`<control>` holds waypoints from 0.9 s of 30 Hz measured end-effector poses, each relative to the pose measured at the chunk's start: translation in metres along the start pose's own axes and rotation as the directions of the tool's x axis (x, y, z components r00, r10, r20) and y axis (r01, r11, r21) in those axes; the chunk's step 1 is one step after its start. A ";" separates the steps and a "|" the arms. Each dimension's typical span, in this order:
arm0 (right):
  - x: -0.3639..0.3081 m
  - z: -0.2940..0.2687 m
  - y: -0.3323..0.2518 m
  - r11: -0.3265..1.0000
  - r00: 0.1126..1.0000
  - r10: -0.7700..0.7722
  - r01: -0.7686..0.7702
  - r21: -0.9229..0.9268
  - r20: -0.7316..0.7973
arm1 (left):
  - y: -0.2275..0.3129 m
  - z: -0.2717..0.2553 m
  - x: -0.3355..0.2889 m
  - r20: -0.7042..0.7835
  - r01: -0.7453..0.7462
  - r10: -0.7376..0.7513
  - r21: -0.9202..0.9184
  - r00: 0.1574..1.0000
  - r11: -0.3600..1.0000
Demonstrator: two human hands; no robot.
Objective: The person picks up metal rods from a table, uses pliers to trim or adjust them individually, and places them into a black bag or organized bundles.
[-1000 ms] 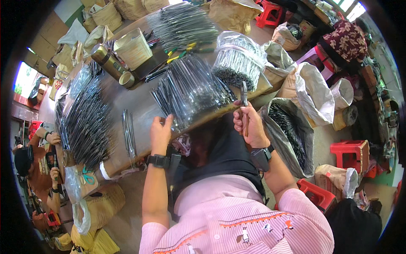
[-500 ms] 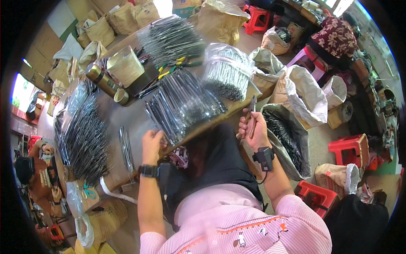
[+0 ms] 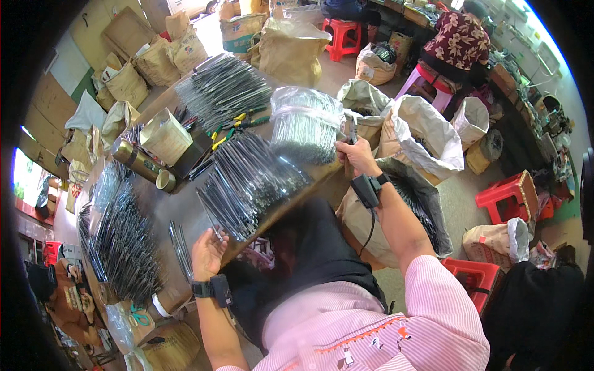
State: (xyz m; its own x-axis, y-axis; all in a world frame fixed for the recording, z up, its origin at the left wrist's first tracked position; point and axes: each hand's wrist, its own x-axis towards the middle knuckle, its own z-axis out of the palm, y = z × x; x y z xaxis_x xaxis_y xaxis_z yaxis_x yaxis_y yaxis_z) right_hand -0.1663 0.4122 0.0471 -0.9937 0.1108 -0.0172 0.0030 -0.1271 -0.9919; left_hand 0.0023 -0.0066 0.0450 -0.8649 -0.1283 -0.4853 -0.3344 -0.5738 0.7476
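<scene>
My left hand (image 3: 208, 252) is at the table's near edge, its fingertips pinched on the end of a thin metal rod beside a pile of dark rods (image 3: 253, 182). A few separate rods (image 3: 179, 250) lie left of that hand. My right hand (image 3: 359, 156) is closed round a pair of pliers (image 3: 353, 131), jaws pointing up and away from me. Just left of the pliers stands a plastic-wrapped bundle of silvery rods (image 3: 306, 130). More rods lie in a far pile (image 3: 223, 86) and a left pile (image 3: 127, 238).
A thermos (image 3: 141, 162), a small cup (image 3: 165, 180), a pale box (image 3: 166, 137) and yellow-green handled tools (image 3: 238, 123) stand or lie on the table. Open sacks (image 3: 427, 136) and red stools (image 3: 504, 201) are at the right. A person (image 3: 455, 46) sits at the far right.
My left hand has moved down and left, now holding a rod end. My right hand has moved up and left with the pliers, close to the wrapped bundle. The view has shifted.
</scene>
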 end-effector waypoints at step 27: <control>0.020 -0.006 -0.012 0.508 0.793 0.466 -0.603 0.615 0.393 | -0.002 0.021 -0.092 0.044 -0.091 0.090 0.023 0.995 0.996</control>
State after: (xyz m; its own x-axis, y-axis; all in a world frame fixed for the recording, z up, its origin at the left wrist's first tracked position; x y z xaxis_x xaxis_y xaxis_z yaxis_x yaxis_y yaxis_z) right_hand -0.1858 0.4222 0.0581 -0.8303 -0.3585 -0.4268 0.5322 -0.7376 -0.4157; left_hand 0.0743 0.0236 0.0975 -0.9071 -0.1433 -0.3958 -0.2630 -0.5412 0.7987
